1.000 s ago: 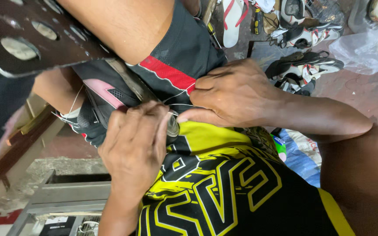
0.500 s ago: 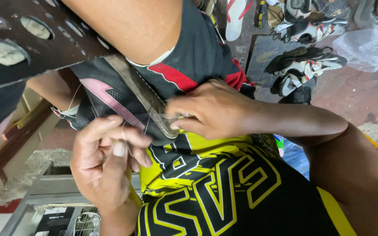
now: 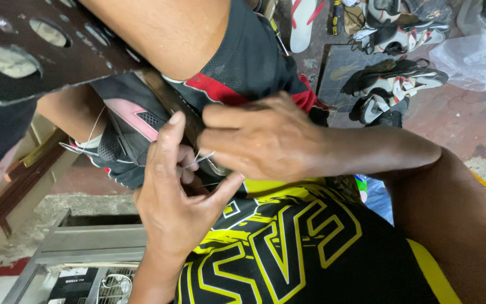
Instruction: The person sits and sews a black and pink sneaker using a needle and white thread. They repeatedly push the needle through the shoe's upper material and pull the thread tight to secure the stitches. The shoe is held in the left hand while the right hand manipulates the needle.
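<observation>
Left hand risen onto shoe; sandals litter floor.

Black-pink shoe; wedged against thigh

Shoe hemmed between thigh and lap.

Black mesh-cloth shoe, thin white thread, dull perforated metal plate.
</observation>
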